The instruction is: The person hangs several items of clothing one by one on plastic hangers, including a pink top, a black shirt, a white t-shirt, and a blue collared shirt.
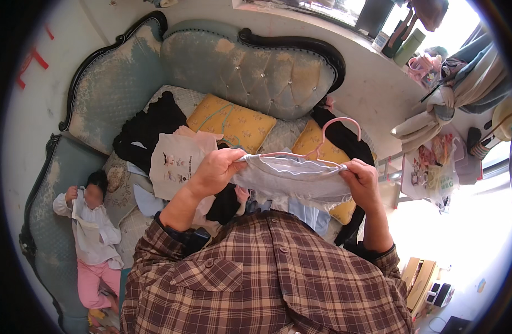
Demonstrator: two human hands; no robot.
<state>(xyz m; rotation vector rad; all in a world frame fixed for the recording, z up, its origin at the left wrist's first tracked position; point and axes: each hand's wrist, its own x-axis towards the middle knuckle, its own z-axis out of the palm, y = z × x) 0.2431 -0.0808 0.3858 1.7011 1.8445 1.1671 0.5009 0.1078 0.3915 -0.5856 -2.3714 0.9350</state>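
Observation:
Between my hands a pale grey garment (291,183) with a frilled edge hangs from a pink clothes hanger (311,155). My left hand (221,170) pinches the garment's left end at the hanger's tip. At the opposite end my right hand (361,180) grips the cloth around the other tip. The hook of the hanger curves upward and points away from me. Below the garment, light blue cloth (308,215) shows in part. A cream printed shirt (169,165) lies on the sofa beyond my left forearm.
A worn tufted sofa (247,67) curves around the far side, bearing a yellow cushion (235,125) with a teal hanger (216,117) and black clothing (149,129). A person (93,225) holding papers is at the left. Knotted curtains (443,102) and a plastic bag (441,163) are at the right.

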